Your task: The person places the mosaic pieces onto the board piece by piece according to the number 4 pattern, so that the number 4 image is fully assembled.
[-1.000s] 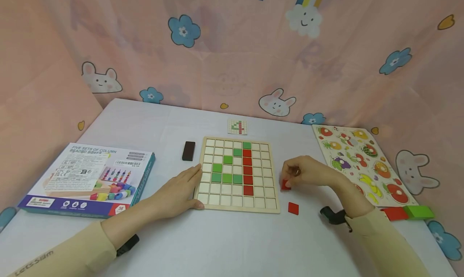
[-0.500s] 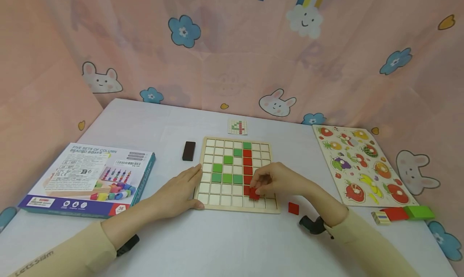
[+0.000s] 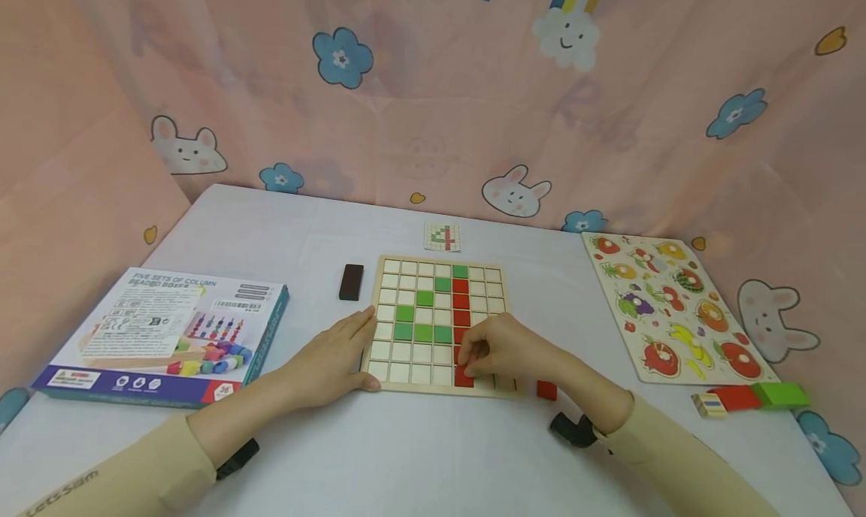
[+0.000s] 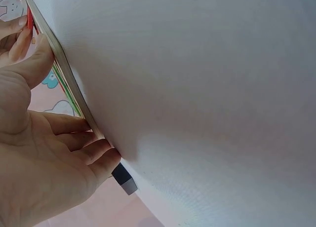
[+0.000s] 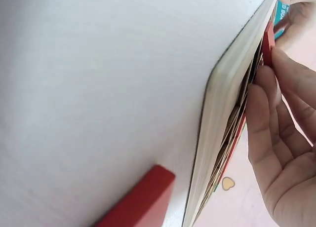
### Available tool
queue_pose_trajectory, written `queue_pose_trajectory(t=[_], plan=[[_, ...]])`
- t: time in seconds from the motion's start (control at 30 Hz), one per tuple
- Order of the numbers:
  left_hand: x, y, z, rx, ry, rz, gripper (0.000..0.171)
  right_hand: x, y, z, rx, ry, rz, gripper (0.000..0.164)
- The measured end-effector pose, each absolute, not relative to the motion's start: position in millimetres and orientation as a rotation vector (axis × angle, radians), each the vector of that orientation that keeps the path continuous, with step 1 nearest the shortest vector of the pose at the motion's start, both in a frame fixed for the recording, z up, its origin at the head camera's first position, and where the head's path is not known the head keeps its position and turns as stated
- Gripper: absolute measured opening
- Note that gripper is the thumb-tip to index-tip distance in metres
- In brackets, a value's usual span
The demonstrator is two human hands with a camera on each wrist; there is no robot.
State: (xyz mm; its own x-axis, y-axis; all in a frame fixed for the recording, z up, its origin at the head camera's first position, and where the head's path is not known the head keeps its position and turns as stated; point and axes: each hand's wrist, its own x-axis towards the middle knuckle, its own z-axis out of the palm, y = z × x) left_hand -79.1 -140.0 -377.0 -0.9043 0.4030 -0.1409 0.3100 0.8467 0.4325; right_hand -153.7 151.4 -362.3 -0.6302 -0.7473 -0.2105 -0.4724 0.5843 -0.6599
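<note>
A wooden grid board (image 3: 411, 390) lies mid-table, with green tiles (image 3: 424, 333) forming a diagonal and a row, and a column of red tiles (image 3: 461, 301). My left hand (image 3: 331, 355) rests along its left edge, fingers extended and thumb at the near corner. My right hand (image 3: 507, 348) pinches a red tile (image 5: 269, 42) between thumb and finger, at the bottom cell of the red column. In the right wrist view this tile stands tilted at the board's surface. Another red tile (image 3: 546, 390) lies on the cloth right of the board, partly behind my right wrist.
A small pattern card (image 3: 443, 237) lies beyond the board, and a dark block (image 3: 351, 282) to its left. A beaded toy box (image 3: 162, 337) is far left. At right lie a fruit puzzle board (image 3: 649, 314), a red block (image 3: 737, 398), a green block (image 3: 780, 395) and a striped block (image 3: 710, 406).
My right hand has picked up a red tile right of the board and carried it left to the bottom of the red column. My left hand has stayed at the board's edge.
</note>
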Motion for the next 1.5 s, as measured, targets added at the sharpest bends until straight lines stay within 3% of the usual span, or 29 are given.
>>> queue_pose_trajectory(t=[0.27,0.53,0.87,1.5], plan=[[-79.5,-140.3,-378.2,0.543,2.797,0.597,0.094,-156.6,160.2,-357.6,-1.004,2.394,-0.688,0.013],[-79.9,-139.7,-377.5,0.545,2.793,0.590,0.094,-172.9,207.4,-344.2,-0.948,2.291,-0.682,0.010],[-79.5,-140.6,-378.1,0.551,2.796,0.589,0.095,-179.6,254.0,-348.6,-0.914,2.080,-0.676,0.028],[-79.4,-140.5,-378.2,0.553,2.801,0.585,0.094,-177.9,258.4,-362.8,-0.961,2.133,-0.645,0.023]])
